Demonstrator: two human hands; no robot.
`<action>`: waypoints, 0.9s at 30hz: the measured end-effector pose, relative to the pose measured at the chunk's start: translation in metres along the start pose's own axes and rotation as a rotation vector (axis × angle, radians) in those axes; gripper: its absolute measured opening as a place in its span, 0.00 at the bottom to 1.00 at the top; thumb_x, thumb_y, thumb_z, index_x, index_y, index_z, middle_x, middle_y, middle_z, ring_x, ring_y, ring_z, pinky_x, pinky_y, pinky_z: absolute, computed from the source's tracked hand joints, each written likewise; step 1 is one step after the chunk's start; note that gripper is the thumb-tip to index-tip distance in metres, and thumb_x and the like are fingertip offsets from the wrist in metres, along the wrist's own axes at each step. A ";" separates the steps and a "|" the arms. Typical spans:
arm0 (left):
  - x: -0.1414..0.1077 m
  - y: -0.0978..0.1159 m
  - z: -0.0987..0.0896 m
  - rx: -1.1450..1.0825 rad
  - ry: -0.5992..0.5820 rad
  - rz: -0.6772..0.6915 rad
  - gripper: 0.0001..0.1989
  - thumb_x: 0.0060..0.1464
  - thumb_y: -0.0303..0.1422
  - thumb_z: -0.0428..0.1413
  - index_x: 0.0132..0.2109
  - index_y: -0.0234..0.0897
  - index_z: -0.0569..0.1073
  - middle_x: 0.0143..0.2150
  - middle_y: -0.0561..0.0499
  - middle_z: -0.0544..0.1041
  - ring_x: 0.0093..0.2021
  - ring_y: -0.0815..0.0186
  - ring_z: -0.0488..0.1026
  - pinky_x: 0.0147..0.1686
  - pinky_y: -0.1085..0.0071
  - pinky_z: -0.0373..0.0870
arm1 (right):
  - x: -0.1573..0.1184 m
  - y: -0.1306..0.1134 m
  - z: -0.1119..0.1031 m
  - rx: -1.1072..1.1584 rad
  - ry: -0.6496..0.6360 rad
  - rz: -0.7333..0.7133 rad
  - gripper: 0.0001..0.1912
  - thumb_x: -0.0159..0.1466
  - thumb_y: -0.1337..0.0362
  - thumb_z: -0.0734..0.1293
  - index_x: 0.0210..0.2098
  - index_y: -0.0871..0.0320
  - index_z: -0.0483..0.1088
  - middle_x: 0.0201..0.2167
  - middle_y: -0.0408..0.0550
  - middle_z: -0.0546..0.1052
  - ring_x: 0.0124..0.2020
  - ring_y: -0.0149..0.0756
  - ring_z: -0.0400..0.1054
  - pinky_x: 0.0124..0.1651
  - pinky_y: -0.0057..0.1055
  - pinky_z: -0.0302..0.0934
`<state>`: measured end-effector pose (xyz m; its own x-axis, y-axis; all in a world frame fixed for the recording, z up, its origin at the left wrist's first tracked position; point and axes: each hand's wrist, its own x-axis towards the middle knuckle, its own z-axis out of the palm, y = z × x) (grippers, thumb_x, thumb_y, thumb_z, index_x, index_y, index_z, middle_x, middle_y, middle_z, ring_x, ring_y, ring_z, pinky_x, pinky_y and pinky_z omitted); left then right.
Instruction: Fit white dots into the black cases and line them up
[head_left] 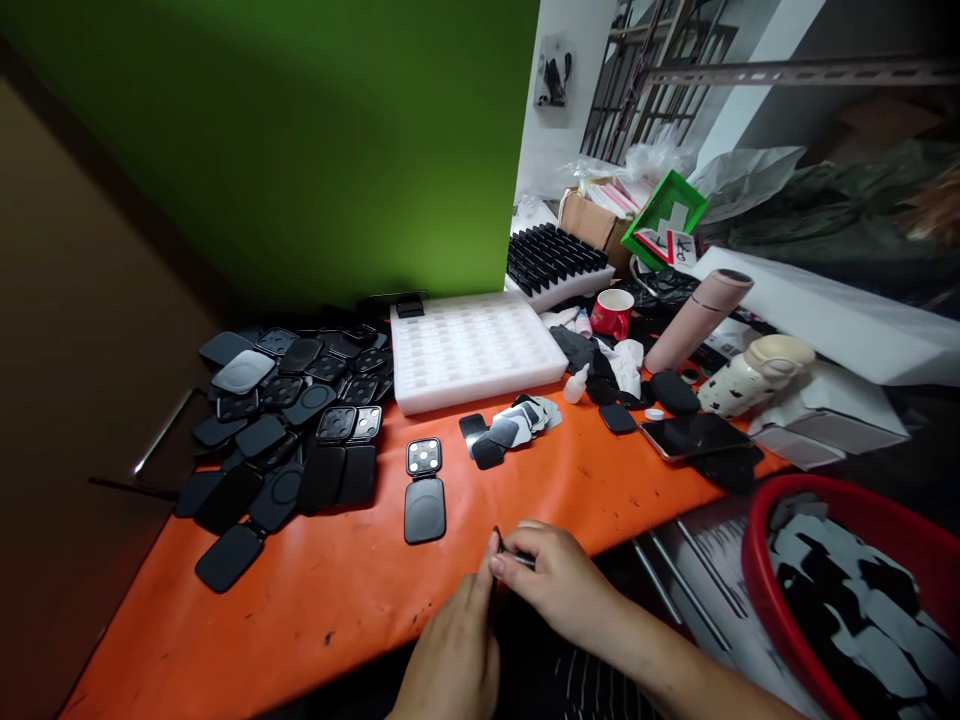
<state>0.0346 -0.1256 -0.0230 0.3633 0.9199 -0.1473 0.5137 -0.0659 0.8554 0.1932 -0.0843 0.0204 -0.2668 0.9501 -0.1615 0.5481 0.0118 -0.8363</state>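
Observation:
At the table's front edge, my left hand is closed on a thin dark piece seen nearly edge-on. My right hand pinches a small ridged metal rod against the top of that piece. Beyond them on the orange tabletop lies an opened black case, its upper half showing several white dots. Right of it are a few dark plates and a fanned stack of thin grey and black sheets.
Many black cases are heaped at the left. A white foam tray stands at the back. Toward the right are a small white bottle, red mug, pink flask, phone and red basin.

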 end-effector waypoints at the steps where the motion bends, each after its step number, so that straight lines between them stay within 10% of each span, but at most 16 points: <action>1: 0.001 0.003 0.000 -0.017 -0.001 -0.012 0.26 0.52 0.24 0.47 0.59 0.41 0.61 0.52 0.42 0.71 0.50 0.54 0.69 0.49 0.60 0.63 | 0.001 0.000 0.000 0.031 0.010 -0.002 0.14 0.61 0.59 0.61 0.22 0.59 0.65 0.24 0.42 0.68 0.27 0.30 0.62 0.30 0.26 0.53; 11: 0.022 0.016 -0.017 -0.674 0.092 -0.191 0.14 0.57 0.37 0.49 0.46 0.36 0.72 0.41 0.46 0.77 0.42 0.57 0.73 0.41 0.68 0.68 | 0.006 0.000 0.005 0.868 -0.182 0.274 0.19 0.62 0.50 0.56 0.29 0.61 0.65 0.16 0.37 0.61 0.14 0.21 0.48 0.18 0.22 0.41; 27: 0.000 0.017 -0.038 0.372 0.023 0.493 0.28 0.52 0.21 0.47 0.61 0.36 0.55 0.53 0.41 0.70 0.49 0.60 0.70 0.46 0.68 0.70 | -0.012 0.004 -0.005 1.063 -0.373 0.536 0.15 0.59 0.54 0.64 0.30 0.62 0.64 0.21 0.40 0.63 0.16 0.18 0.49 0.17 0.19 0.36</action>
<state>0.0137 -0.1121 0.0102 0.6125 0.7547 0.2352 0.5279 -0.6120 0.5889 0.2025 -0.0944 0.0221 -0.5115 0.6093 -0.6059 -0.2084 -0.7721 -0.6004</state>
